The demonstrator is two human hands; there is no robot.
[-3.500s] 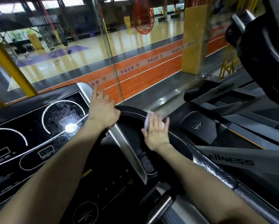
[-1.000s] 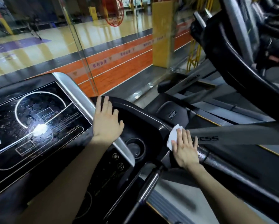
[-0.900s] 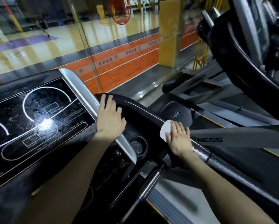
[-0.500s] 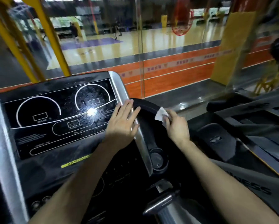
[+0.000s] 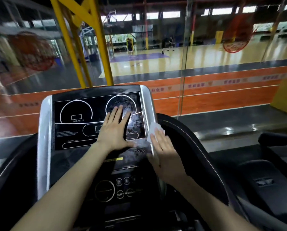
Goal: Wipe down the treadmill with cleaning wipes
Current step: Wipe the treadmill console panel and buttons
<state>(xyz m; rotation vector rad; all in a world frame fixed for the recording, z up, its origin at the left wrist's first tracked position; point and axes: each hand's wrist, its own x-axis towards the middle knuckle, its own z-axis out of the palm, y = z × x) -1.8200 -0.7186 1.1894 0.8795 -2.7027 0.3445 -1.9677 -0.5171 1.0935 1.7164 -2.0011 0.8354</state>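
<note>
The treadmill console [image 5: 76, 124] faces me, a black panel with white dial outlines and silver side trim [image 5: 148, 105]. My left hand [image 5: 116, 129] lies flat on the panel's right half, fingers straight and spread over the right dial. My right hand [image 5: 164, 152] presses a white cleaning wipe [image 5: 153, 130] with straight fingers against the silver trim at the console's right edge. Wet smears show on the panel around the right dial. Round buttons [image 5: 122, 182] sit on the lower console below my arms.
The black handrail [image 5: 189, 139] curves down to the right of the console. A neighbouring treadmill [image 5: 264, 172] stands at the right. A glass wall with yellow posts [image 5: 96, 40] is ahead, a basketball court beyond it.
My head turned left to face the console. My right hand brought the wipe from the right handrail up onto the console's silver edge. My left hand moved from that edge onto the screen.
</note>
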